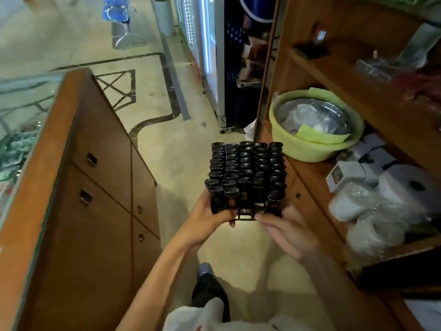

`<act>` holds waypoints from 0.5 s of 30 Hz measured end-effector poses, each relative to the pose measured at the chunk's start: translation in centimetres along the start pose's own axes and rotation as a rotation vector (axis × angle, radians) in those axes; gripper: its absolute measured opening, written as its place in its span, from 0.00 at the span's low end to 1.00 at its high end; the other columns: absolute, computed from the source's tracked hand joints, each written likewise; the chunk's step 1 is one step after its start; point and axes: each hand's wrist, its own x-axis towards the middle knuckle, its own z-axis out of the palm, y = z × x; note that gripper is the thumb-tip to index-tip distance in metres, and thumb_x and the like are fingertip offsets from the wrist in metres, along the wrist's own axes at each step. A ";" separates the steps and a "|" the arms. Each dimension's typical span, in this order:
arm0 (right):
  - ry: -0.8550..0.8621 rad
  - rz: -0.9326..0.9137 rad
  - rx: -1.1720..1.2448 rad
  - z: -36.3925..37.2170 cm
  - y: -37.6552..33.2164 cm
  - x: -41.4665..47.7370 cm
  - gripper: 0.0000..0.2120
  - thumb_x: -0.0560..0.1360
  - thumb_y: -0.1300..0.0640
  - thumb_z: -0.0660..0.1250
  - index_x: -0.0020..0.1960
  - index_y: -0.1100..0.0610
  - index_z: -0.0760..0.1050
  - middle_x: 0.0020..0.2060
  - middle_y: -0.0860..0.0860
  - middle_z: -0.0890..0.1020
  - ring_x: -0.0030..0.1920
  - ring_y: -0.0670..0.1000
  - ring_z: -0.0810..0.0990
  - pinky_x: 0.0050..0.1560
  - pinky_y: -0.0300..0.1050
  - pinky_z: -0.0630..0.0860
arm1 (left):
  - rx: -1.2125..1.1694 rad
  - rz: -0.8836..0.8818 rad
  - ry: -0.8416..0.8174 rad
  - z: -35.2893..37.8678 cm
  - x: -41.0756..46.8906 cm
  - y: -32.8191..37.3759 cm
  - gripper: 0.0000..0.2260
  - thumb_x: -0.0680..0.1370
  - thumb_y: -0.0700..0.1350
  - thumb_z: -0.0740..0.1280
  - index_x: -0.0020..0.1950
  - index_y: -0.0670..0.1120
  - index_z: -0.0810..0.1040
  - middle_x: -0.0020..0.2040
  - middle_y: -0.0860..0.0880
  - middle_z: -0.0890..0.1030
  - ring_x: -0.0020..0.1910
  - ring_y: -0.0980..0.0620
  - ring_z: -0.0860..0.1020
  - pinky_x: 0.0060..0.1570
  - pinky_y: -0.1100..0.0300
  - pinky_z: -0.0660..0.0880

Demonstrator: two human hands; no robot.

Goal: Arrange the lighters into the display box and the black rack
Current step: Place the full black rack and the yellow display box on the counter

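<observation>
Holding the black rack (pixel 247 213) level looks like the step in hand: the person's left hand (pixel 207 220) grips its near left corner and the right hand (pixel 286 231) curls round its near right edge, carrying it above the floor. The lighters (pixel 247 168) stand upright in it in rows, with what seems a gap in the near row, so an untilted carry should keep them seated. A green basin (pixel 315 149) sits on a shelf right of the rack, and a wooden counter (pixel 100 163) stands left of it. No display box shows, the fingers under the rack are hidden, and the lighters' prints are too dark to read
</observation>
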 end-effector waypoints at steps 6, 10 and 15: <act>0.233 -0.068 -0.178 1.6 -3.1 10.0 0.18 0.72 0.77 0.61 0.55 0.59 0.73 0.40 0.44 0.85 0.44 0.41 0.83 0.40 0.29 0.75 | 0.048 0.014 -0.197 -5.3 12.9 3.2 0.15 0.70 0.34 0.68 0.54 0.33 0.71 0.41 0.38 0.76 0.36 0.46 0.74 0.40 0.58 0.73; 0.352 -0.144 -0.467 0.4 -5.8 15.1 0.16 0.74 0.67 0.67 0.56 0.50 0.73 0.43 0.36 0.82 0.45 0.29 0.78 0.42 0.21 0.70 | 0.020 -0.006 -0.330 -5.9 20.8 4.7 0.18 0.69 0.37 0.70 0.56 0.35 0.71 0.44 0.41 0.77 0.39 0.46 0.74 0.39 0.59 0.73; 0.499 -0.282 -0.316 -2.9 -8.6 22.3 0.17 0.72 0.71 0.66 0.60 0.61 0.74 0.50 0.46 0.84 0.56 0.43 0.80 0.55 0.36 0.73 | 0.048 -0.024 -0.462 -4.9 31.3 6.1 0.19 0.72 0.33 0.70 0.60 0.34 0.70 0.49 0.44 0.78 0.45 0.51 0.77 0.43 0.58 0.73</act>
